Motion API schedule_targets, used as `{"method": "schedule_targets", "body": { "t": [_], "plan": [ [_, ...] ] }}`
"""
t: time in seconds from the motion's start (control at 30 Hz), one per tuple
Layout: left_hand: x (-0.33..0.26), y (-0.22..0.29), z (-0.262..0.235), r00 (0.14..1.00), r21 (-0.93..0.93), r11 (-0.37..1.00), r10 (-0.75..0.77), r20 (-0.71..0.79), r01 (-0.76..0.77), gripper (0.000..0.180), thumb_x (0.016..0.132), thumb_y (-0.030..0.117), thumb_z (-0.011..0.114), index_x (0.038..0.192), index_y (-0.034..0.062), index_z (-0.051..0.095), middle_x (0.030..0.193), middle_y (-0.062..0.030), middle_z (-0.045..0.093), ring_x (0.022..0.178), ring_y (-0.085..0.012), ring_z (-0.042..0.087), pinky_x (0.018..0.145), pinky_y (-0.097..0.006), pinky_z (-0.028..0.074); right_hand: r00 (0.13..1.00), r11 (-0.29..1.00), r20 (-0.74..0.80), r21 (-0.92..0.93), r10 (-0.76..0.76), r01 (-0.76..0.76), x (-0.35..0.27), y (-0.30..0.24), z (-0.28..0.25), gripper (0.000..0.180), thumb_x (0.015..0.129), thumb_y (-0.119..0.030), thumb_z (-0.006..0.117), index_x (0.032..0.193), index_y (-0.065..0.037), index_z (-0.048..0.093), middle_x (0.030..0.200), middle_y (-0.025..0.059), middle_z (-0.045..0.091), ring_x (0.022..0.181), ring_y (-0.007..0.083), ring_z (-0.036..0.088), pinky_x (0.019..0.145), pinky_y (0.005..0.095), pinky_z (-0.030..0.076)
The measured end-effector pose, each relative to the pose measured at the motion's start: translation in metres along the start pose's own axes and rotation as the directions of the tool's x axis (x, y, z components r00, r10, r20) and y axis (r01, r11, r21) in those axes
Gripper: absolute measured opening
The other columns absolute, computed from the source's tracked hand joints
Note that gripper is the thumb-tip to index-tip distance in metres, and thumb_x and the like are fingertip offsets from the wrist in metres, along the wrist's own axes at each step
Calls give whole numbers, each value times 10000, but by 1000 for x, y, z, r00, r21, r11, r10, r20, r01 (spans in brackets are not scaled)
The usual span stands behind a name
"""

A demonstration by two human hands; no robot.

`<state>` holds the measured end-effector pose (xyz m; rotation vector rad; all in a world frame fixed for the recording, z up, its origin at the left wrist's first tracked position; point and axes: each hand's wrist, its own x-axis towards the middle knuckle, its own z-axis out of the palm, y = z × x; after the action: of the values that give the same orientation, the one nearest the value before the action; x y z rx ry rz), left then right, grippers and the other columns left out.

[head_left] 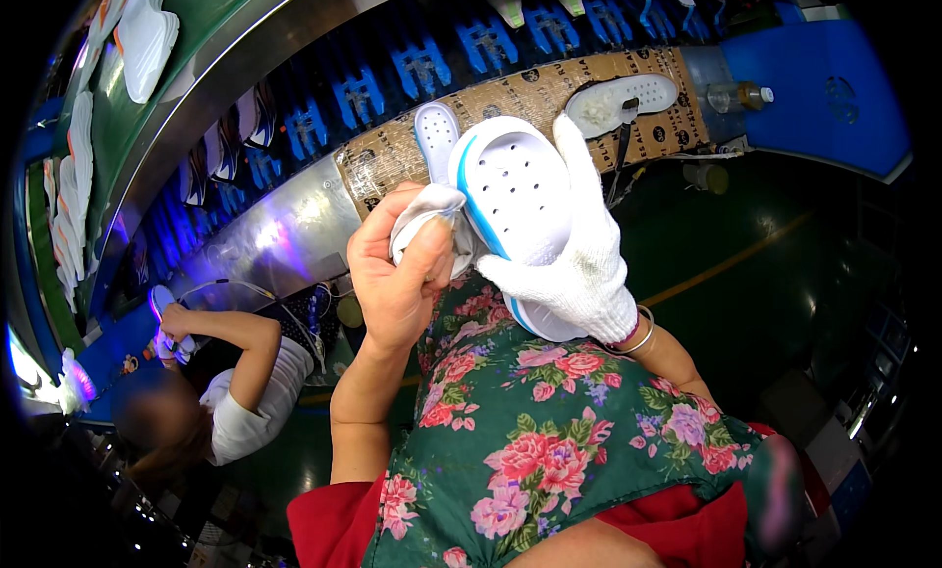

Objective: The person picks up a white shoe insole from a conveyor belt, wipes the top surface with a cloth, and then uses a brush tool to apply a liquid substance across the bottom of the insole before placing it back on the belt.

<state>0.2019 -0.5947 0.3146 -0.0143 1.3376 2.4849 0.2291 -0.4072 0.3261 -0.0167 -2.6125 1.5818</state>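
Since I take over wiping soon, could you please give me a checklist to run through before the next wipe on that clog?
1. Right hand, gloved, grips the clog: ok.
2. Left hand holds the cloth: ok.
3. Cloth touching the clog's side: ok.
4. Clog's blue stripe facing the cloth: ok.
5. Clog surface clean: cannot tell.
6. Spare clog lies apart on the cardboard: ok.

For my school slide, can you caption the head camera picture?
Gloved right hand holds a white clog while the bare left hand presses a cloth against it.
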Motion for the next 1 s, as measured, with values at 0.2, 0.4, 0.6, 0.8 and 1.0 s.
{"method": "schedule_targets", "body": {
  "t": [0.2, 0.4, 0.6, 0.8, 1.0],
  "plan": [
    [10, -5, 8, 888, 641, 639, 431, 160, -426, 146, 836, -50, 702, 979, -23, 706, 826, -79, 645, 685, -127, 590, 587, -219, 451, 1000, 1000, 10, -10, 14, -14, 0, 1, 0, 1182, 587, -211, 894, 1509, 43, 200, 1362, 264, 506, 1240, 335, 556, 1018, 407, 466],
    [20, 3, -6, 777, 734, 343, 495, 390, -586, 235, 761, -80, 747, 979, 0, 710, 835, -108, 662, 702, -183, 628, 608, -267, 499, 999, 999, 32, -40, -8, 9, -3, 4, 1, 1169, 595, -200, 889, 1509, 43, 202, 1363, 270, 507, 1231, 340, 564, 1014, 402, 471],
    [-2, -8, 2, 815, 726, 412, 454, 360, -551, 193, 777, -74, 723, 954, 2, 707, 833, -115, 661, 729, -196, 636, 629, -272, 497, 1000, 998, 12, -64, -13, 14, -6, 5, 3, 1159, 602, -199, 881, 1504, 62, 202, 1374, 277, 495, 1247, 332, 554, 1022, 392, 464],
    [-2, -8, 1, 794, 691, 415, 451, 408, -592, 220, 773, -84, 734, 978, -4, 712, 862, -121, 668, 709, -185, 633, 614, -279, 511, 999, 1000, 34, -31, -1, 2, -5, 2, 6, 1156, 611, -198, 881, 1503, 69, 196, 1390, 277, 481, 1265, 332, 538, 1034, 394, 453],
    [5, -2, 1, 781, 723, 367, 496, 380, -585, 259, 753, -87, 745, 995, -2, 706, 811, -111, 638, 698, -213, 631, 623, -291, 511, 999, 1000, 49, -25, 7, -6, -3, -5, 3, 1132, 627, -172, 878, 1498, 81, 200, 1379, 276, 493, 1266, 323, 538, 1039, 382, 447]
  ]
}}
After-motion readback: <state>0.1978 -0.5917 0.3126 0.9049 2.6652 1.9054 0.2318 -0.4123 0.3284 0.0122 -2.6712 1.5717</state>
